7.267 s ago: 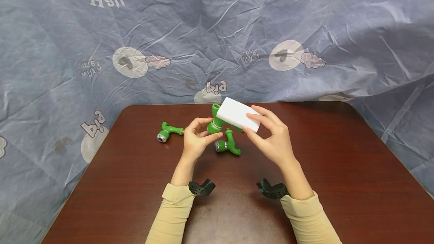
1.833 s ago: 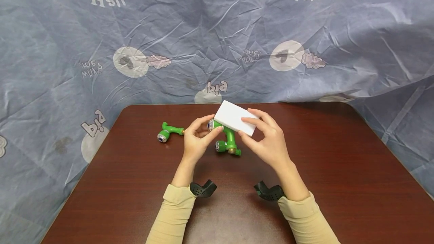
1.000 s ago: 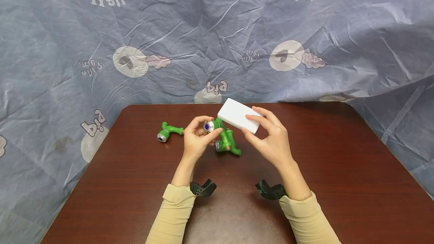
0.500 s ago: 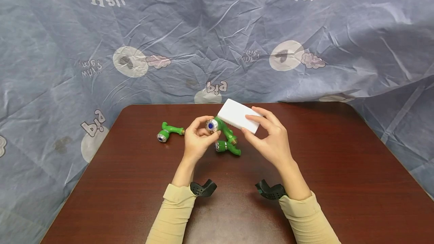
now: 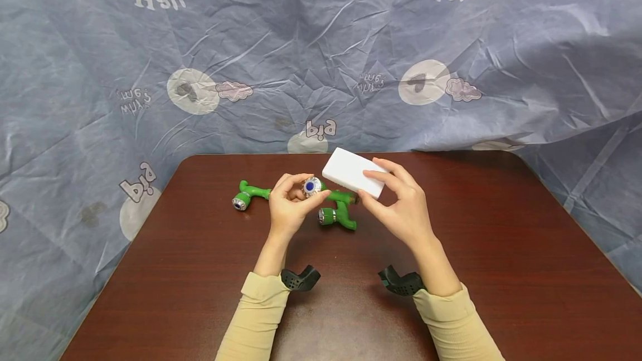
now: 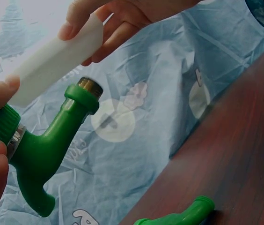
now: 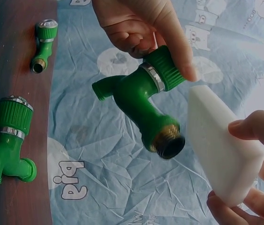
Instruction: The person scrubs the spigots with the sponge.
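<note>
1. Your left hand [image 5: 291,208] is gripping the green faucet [image 6: 45,147] by its ribbed knob [image 7: 167,68], held up over the table [image 5: 331,322]. Spout and threaded end [image 6: 91,87] stick out free.
2. Body looks like hard plastic, so I'd expect stiff and pretty light, maybe a touch heavier at that brassy thread.
3. Those ribs should give you decent bite. The smooth body's probably slicker. If the knob spins on you, grab the body just past the chrome ring [image 7: 152,78].
4. Your right hand [image 5: 407,208] pinches the white block [image 5: 353,171] at its near end, thumb against fingers. Looks foamy to me: super light, likely dents or crumbles if you squeeze, so go easy and hold the edges.
5. Block's other end sits right by the knob; honestly can't tell from these angles whether they touch.
6. Two spare faucets lie on the table, one below your hands [image 5: 343,217], one off left [image 5: 242,199]. Same hold should work.
</note>
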A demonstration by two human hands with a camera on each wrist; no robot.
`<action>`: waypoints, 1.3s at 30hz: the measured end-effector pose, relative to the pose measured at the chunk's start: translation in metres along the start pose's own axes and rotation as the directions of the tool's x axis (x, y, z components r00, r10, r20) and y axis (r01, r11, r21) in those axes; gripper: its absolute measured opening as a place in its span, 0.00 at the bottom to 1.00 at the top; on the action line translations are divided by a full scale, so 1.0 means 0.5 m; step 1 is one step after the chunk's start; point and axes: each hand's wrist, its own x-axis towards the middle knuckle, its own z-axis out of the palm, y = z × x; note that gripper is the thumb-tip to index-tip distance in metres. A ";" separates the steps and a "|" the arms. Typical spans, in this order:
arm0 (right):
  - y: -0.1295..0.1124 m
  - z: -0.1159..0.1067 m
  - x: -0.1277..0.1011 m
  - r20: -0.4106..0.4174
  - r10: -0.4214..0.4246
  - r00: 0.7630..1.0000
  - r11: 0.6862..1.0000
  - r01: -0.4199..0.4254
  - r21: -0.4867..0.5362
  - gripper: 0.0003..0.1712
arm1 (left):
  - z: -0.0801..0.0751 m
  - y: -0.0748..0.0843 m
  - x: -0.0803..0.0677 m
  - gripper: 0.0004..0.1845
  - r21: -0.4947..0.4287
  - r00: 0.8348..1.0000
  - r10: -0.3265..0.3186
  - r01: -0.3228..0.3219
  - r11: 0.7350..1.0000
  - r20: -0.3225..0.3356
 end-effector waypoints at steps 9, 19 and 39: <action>0.003 0.005 -0.004 0.083 -0.032 0.996 0.999 0.032 0.005 0.17 | 0.000 -0.028 -0.004 0.23 -0.159 0.993 -0.113 0.119 0.980 0.044; 0.007 0.009 -0.004 0.073 -0.090 0.993 0.995 0.094 -0.045 0.17 | 0.002 -0.004 -0.002 0.23 -0.137 0.991 -0.073 0.088 0.987 0.110; 0.002 0.013 -0.001 -0.058 -0.121 0.991 0.982 0.111 -0.155 0.18 | 0.006 0.013 -0.003 0.22 -0.027 0.990 -0.133 0.134 0.991 0.053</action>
